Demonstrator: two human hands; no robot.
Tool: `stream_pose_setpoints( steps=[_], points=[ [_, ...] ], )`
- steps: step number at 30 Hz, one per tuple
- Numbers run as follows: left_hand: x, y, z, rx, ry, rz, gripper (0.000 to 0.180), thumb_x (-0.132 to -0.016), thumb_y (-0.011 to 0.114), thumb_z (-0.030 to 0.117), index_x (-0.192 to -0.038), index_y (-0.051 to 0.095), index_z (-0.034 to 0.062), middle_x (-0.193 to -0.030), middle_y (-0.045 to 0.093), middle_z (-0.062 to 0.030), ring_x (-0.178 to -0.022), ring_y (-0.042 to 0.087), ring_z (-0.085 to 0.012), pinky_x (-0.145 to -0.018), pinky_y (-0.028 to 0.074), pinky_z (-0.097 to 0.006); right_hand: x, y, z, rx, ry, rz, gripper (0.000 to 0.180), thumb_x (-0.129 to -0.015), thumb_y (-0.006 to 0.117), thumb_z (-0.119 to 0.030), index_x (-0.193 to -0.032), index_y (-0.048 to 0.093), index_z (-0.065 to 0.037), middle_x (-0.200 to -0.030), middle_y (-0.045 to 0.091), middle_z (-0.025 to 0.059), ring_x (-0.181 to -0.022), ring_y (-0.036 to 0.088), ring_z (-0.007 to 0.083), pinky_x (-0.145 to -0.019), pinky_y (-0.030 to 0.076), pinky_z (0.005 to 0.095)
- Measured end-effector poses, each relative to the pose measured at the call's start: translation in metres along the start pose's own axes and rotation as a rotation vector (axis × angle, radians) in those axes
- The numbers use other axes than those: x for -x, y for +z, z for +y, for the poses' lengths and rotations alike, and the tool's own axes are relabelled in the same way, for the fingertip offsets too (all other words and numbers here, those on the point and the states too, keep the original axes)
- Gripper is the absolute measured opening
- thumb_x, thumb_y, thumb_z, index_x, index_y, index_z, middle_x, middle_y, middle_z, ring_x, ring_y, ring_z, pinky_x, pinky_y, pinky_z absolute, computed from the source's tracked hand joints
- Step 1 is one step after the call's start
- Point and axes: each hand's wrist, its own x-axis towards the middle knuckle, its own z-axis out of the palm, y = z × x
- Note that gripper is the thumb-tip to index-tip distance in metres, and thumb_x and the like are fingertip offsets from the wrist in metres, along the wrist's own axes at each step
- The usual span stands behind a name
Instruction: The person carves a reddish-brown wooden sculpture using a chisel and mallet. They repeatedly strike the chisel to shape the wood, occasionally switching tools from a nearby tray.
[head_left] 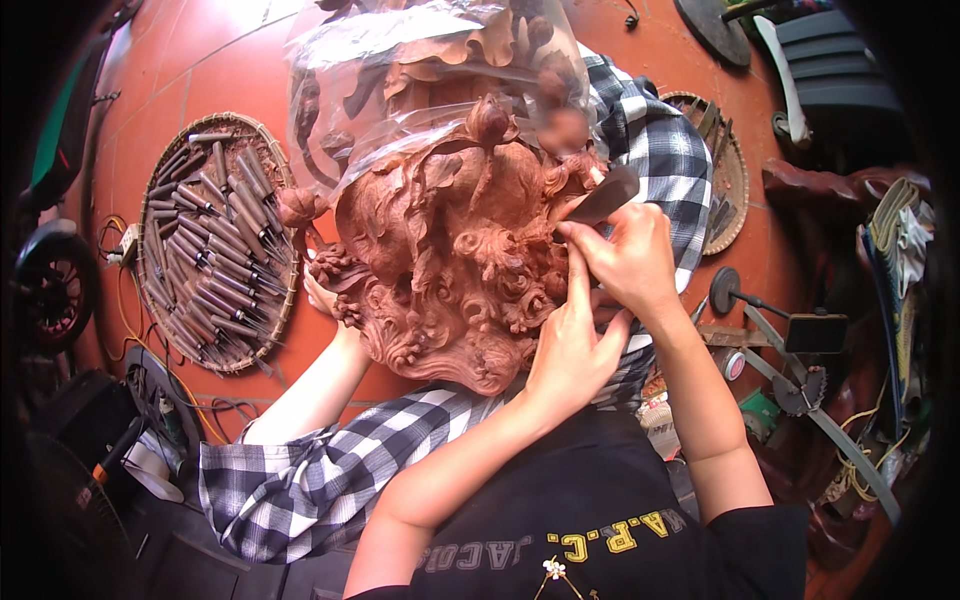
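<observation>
A red-brown wood carving (440, 240) fills the centre, clear plastic (340, 65) over its 12 o'clock end. A round basket (282, 318) of tools (215, 250) lies at 9. The left hand (578, 350) is at 4 — its grip I cannot tell. The right hand (632, 255), at 3, has its grip wrapped around a dark tool (608, 193).

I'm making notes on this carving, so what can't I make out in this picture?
All in the head view:
1. Carving: top cut off by the upper edge, partly veiled by plastic sheet.
2. Dark tool: working end too small to tell beside the right hand.
3. Basket on the right: left part hidden behind checkered cloth.
</observation>
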Motion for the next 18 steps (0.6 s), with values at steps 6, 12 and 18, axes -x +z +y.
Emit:
stream_pose_setpoints(
  steps=[6, 12, 18],
  points=[
    [-0.01, 0.0, -0.001, -0.104, 0.09, -0.026, 0.094, -0.094, 0.06, 0.001, -0.161, -0.007, 0.0017, -0.117, 0.071, -0.0247, -0.101, 0.074, -0.0311, -0.079, 0.06, -0.035, -0.002, -0.002, 0.017, -0.264, 0.035, 0.034, 0.013, -0.085, 0.075, -0.005, -0.095, 0.076, 0.003, -0.077, 0.074, 0.0067, -0.074, 0.066, 0.007, -0.078, 0.055, 0.0297],
    [0.002, 0.001, 0.002, -0.081, 0.036, -0.007, 0.094, -0.092, 0.06, 0.001, -0.159, -0.007, -0.0044, -0.118, 0.069, -0.0277, -0.104, 0.073, -0.0324, -0.081, 0.06, -0.035, 0.009, 0.004, 0.013, -0.208, 0.005, 0.068, 0.012, -0.085, 0.075, -0.007, -0.094, 0.077, 0.001, -0.078, 0.074, 0.0107, -0.083, 0.072, 0.0175, -0.087, 0.051, 0.0345],
    [-0.009, 0.002, -0.005, -0.197, 0.048, -0.012, 0.095, -0.091, 0.06, 0.002, -0.16, -0.005, -0.0025, -0.117, 0.07, -0.0277, -0.108, 0.072, -0.0331, -0.081, 0.059, -0.034, 0.005, 0.005, 0.01, -0.244, 0.078, 0.073, 0.011, -0.088, 0.075, -0.006, -0.094, 0.078, 0.002, -0.076, 0.076, 0.0088, -0.067, 0.068, 0.0081, -0.067, 0.057, 0.0273]
  ],
)
